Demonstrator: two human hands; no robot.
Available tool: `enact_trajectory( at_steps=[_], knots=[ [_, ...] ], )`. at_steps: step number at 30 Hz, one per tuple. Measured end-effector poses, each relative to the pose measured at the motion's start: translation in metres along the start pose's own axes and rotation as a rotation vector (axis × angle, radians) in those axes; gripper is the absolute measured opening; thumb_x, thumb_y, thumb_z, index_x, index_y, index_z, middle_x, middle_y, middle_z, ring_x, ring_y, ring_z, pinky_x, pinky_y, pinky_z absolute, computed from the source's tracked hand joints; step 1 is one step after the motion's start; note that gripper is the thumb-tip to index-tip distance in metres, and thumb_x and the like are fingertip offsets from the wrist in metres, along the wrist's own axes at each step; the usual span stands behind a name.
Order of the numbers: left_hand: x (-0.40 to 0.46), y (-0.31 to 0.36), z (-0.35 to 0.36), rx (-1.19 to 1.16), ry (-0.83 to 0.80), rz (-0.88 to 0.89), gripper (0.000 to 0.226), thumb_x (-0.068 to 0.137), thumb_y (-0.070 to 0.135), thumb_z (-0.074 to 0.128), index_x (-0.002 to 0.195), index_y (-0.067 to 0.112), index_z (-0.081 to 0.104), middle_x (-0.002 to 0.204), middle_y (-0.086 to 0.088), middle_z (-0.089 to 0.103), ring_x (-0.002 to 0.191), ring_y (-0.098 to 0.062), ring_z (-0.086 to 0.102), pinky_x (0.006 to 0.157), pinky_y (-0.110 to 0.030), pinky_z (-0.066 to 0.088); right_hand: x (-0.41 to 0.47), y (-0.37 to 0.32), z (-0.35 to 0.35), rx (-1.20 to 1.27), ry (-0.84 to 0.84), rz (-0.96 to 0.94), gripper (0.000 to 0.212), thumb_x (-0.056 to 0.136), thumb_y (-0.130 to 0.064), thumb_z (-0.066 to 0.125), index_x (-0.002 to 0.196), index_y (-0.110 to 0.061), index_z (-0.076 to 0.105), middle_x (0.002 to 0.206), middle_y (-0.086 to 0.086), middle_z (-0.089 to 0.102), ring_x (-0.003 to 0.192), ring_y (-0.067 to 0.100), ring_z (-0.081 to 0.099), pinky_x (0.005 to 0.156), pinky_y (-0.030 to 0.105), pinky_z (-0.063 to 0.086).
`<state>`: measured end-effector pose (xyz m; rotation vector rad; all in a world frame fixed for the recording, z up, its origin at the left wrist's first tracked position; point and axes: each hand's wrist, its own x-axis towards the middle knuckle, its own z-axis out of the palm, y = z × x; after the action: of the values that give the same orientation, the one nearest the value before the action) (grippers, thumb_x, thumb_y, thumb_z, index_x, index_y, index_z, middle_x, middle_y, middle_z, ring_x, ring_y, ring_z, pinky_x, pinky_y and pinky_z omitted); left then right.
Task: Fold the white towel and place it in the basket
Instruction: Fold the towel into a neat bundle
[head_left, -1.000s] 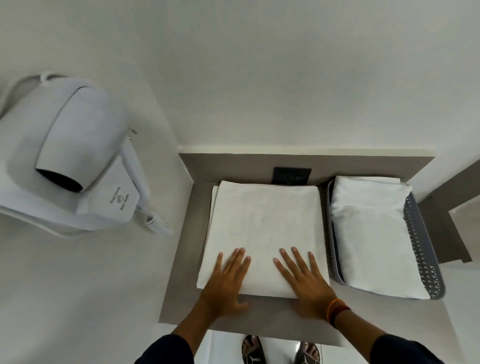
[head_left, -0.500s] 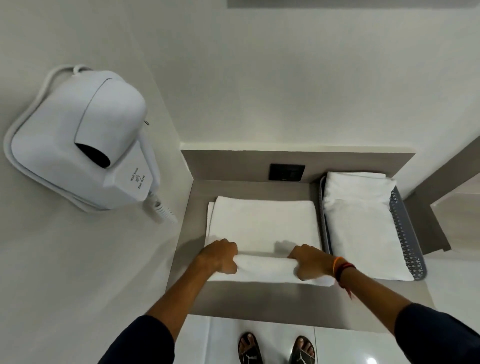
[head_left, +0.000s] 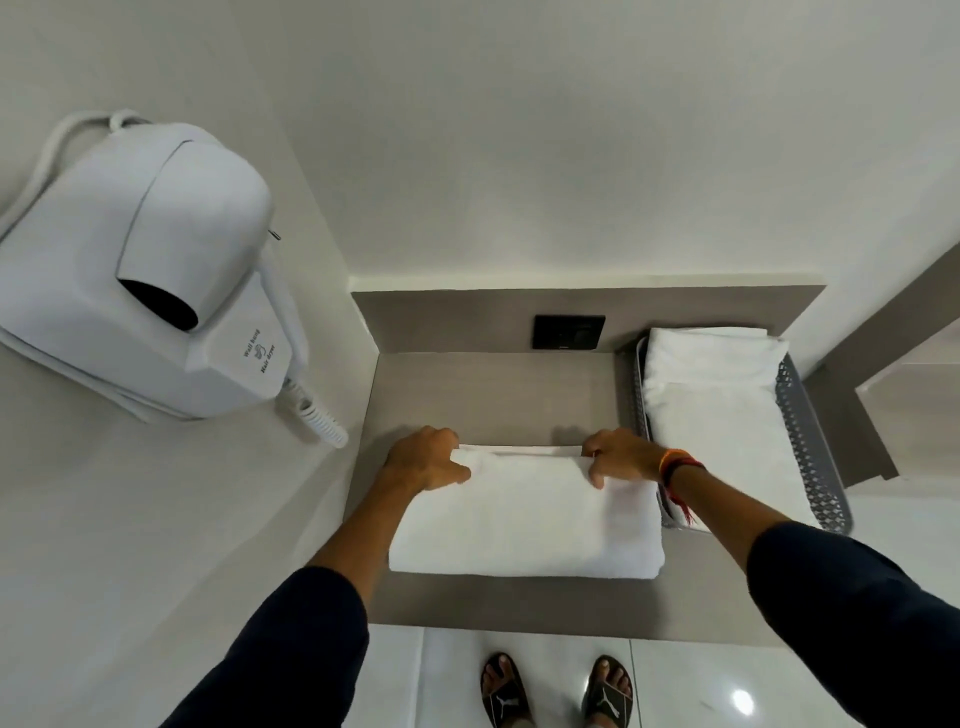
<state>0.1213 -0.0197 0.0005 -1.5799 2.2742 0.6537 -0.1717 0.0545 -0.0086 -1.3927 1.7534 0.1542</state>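
We grip the folded white towel (head_left: 524, 512) at its far edge, our left hand (head_left: 428, 460) clamped on the far left corner and our right hand (head_left: 618, 457) on the far right corner. It lies flat on the grey counter (head_left: 493, 395) between our hands. Just beyond our right hand, the grey basket (head_left: 810, 447) holds other folded towels (head_left: 722, 410). A wall-mounted hair dryer (head_left: 156, 270) hangs beyond our left hand.

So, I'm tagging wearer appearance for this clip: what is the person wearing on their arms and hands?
Both forearms are bare, with dark navy long sleeves pushed up toward the elbows. The left hand wears nothing: no glove, ring or band visible. The right hand is also ungloved, but its wrist carries stacked thread bands, orange and dark red, with a red tassel end hanging loose.
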Motion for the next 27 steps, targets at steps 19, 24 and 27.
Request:
enact_trajectory(
  at_steps=[19,24,27],
  knots=[
    [0.037,-0.003,0.039,0.356,0.139,0.126,0.042,0.095,0.039,0.045,0.120,0.010,0.062,0.124,-0.010,0.070,0.110,-0.029,0.066,0.097,-0.040,0.048,0.015,0.003,0.046,-0.507,0.548,-0.222,0.049,0.096,-0.029,0.039,0.143,-0.015,0.041,0.128,0.008,0.057,0.106,0.035,0.063,0.074,0.048,0.056],
    [0.014,0.022,0.068,0.392,0.247,-0.073,0.049,0.095,0.038,0.049,0.138,0.015,0.054,0.143,-0.013,0.055,0.140,-0.035,0.042,0.112,-0.077,0.013,0.008,-0.006,0.095,-0.444,0.562,-0.333,0.069,0.101,-0.065,0.023,0.161,-0.034,0.012,0.167,0.008,0.026,0.150,0.041,0.026,0.116,0.067,0.027],
    [0.005,0.031,0.082,0.353,0.321,-0.024,0.063,0.097,0.047,0.043,0.152,0.019,0.040,0.162,-0.014,0.035,0.153,-0.037,0.023,0.114,-0.077,-0.002,0.016,0.004,0.110,-0.461,0.481,-0.300,0.072,0.097,-0.073,0.021,0.159,-0.042,0.003,0.171,0.002,0.003,0.154,0.043,0.007,0.116,0.075,0.013]
  ],
)
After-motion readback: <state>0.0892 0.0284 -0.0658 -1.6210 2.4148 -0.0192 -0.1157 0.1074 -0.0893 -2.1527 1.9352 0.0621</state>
